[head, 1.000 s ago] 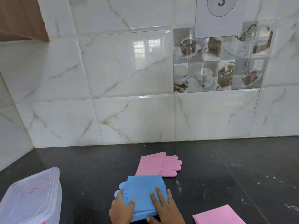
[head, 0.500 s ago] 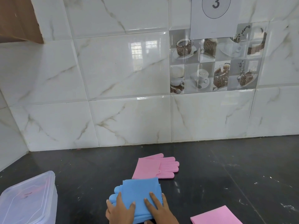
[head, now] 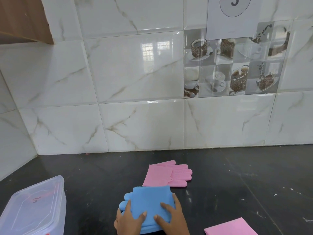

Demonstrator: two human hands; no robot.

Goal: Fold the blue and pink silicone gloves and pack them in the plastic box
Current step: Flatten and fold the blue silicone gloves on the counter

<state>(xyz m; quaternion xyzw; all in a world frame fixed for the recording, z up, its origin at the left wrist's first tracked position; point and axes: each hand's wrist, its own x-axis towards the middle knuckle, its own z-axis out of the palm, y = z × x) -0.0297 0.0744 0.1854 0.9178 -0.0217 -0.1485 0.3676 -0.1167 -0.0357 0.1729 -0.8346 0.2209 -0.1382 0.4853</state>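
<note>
A folded blue silicone glove point(head: 149, 200) lies on the black counter near the bottom middle, its fingertips sticking out to the left. My left hand point(head: 128, 221) grips its left side and my right hand point(head: 172, 216) presses on its right side, fingers spread over the top. Just behind it rests a pink silicone glove point(head: 167, 174), folded, with its fingers pointing right. A second pink piece point(head: 232, 228) shows at the bottom right edge, partly cut off. The clear plastic box point(head: 35, 207) stands at the bottom left with its lid on.
The black stone counter point(head: 237, 184) runs back to a white marble-tiled wall point(head: 135, 99). A wooden cabinet corner point(head: 25, 19) hangs at the top left. A paper sign with the number 3 point(head: 233, 7) is stuck on the wall.
The view has shifted a little. My hands have drawn the blue glove together, my right hand sliding toward its right edge while my left stays on the left side.
</note>
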